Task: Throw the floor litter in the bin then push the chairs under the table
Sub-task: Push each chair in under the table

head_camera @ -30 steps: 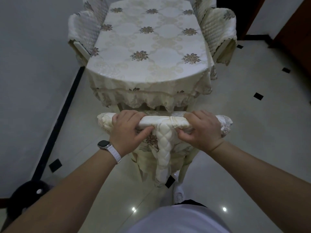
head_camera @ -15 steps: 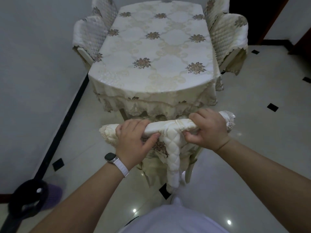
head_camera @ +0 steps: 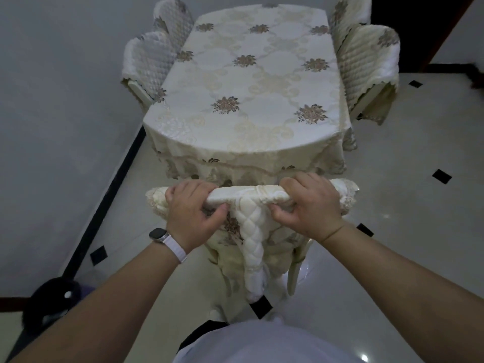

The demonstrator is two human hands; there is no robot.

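Both hands, left (head_camera: 192,218) and right (head_camera: 311,208), grip the top rail of the near chair (head_camera: 251,200), just short of the table (head_camera: 248,82).

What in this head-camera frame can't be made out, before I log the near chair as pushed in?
- Near chair seat and front legs: head view, hidden by its quilted cover and both hands, left hand, right hand.
- Table underside and legs: hidden by the tablecloth.
- Dark object at lower left: too dim, partly behind the left forearm.
- Bin and any floor litter: none in the frame.
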